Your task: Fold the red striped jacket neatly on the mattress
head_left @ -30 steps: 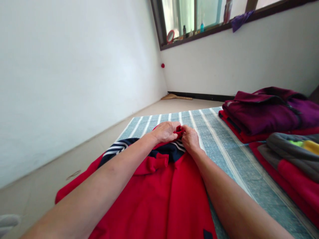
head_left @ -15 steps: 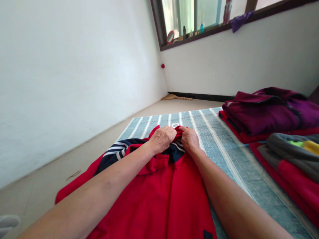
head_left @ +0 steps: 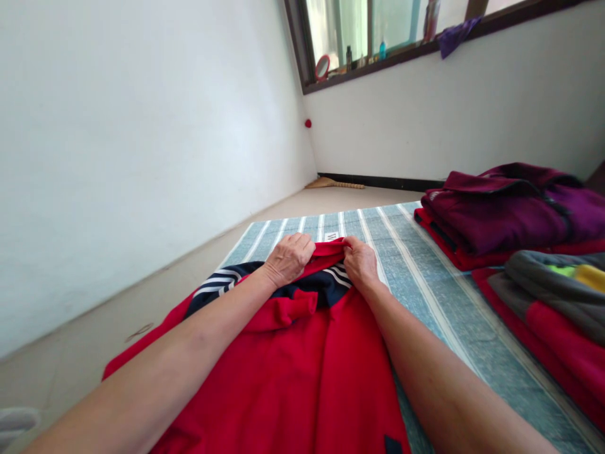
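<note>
Your left hand [head_left: 288, 260] slid toward nine o'clock, gripping jacket [head_left: 293, 372]; your right hand [head_left: 362, 261] pinches it too; purple clothes [head_left: 501, 217] at three o'clock.

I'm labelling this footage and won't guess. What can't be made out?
All in the head view:
Left hand: finger ends hidden behind its knuckles.
White-striped red and navy fabric garment: lower end cut off by the bottom edge.
Folded purple fabric garment: right side cut off by the right edge.
Small blue bottle: any label too small to read.
</note>
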Demonstrator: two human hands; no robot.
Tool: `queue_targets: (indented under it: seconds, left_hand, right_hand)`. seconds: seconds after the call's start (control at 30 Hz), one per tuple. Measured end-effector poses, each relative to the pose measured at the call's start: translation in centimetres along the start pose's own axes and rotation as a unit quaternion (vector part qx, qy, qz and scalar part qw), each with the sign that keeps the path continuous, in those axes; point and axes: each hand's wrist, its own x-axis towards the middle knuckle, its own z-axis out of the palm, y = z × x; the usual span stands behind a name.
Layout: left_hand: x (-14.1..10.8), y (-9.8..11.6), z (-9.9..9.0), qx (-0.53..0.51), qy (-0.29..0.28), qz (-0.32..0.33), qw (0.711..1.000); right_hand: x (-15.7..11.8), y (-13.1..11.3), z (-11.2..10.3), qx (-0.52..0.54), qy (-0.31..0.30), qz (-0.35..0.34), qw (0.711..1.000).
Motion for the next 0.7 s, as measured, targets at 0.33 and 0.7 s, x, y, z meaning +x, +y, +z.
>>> queue_targets:
  seconds: [0.33, 0.7]
  left_hand:
    - [-0.8, -0.9, -0.5, -0.104, -0.077, -0.189, 0.973]
    - [2.5, -3.9, 1.4, -0.209, -0.179, -0.539, 0.796]
  right_hand:
    - [-0.1, 0.1, 0.1, 0.013, 0.005, 0.002, 1.0]
    - [-0.1, 0.3, 0.3, 0.02, 0.011, 0.009, 1.0]
